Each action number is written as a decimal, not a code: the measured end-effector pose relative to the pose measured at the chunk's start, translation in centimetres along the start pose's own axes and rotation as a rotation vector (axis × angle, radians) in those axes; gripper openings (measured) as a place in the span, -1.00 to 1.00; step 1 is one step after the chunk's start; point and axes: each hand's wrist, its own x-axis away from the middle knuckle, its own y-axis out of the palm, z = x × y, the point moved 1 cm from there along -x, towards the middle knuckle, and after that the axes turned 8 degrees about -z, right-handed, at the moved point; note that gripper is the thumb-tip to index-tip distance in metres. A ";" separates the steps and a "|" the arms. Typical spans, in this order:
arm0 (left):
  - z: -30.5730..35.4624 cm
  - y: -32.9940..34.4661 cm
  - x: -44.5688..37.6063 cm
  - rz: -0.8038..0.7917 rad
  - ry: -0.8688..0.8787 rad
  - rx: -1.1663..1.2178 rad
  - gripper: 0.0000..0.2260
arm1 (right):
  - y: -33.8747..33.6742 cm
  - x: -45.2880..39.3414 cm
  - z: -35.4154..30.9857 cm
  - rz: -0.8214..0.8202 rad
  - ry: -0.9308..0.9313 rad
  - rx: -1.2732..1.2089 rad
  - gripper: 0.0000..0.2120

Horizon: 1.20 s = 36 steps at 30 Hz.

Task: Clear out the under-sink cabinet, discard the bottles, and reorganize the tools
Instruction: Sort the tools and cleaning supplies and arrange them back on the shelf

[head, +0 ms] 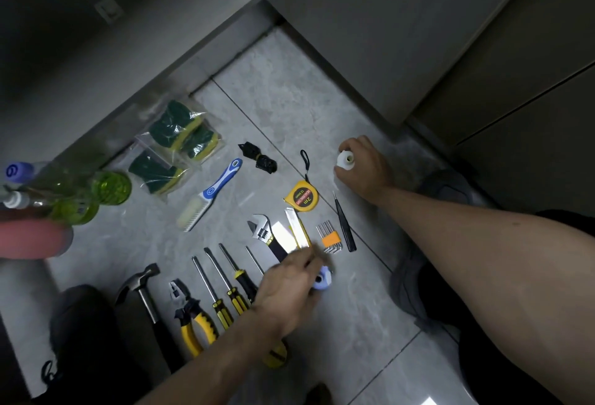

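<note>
Here, screwdrivers [222, 282] side by side, tips away.

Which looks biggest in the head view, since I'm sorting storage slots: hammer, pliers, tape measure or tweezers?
Largest to smallest as they appear:
1. hammer
2. pliers
3. tweezers, long but very thin
4. tape measure
The last two are close. The hammer and pliers lie nearer the camera, which may inflate them.
</note>
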 end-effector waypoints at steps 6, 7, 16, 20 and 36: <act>-6.1 -6.3 -3.5 0.106 -0.229 0.149 -0.65 | 1.9 -2.6 -3.2 0.040 0.004 -0.135 -0.69; -7.3 -7.5 -4.4 0.152 -0.260 0.182 -0.67 | 2.1 -3.3 -3.8 0.046 0.013 -0.155 -0.68; -17.6 -15.6 -15.9 0.299 -0.532 0.401 -0.80 | 2.6 -12.1 -8.9 0.041 0.205 -0.203 -0.66; -19.8 -15.6 -18.6 0.278 -0.566 0.407 -0.76 | 2.4 -15.0 -9.9 0.021 0.270 -0.264 -0.63; -17.5 -13.4 -8.6 0.423 -0.418 0.457 -0.65 | 4.2 -12.0 -11.3 0.141 0.162 -0.171 -0.56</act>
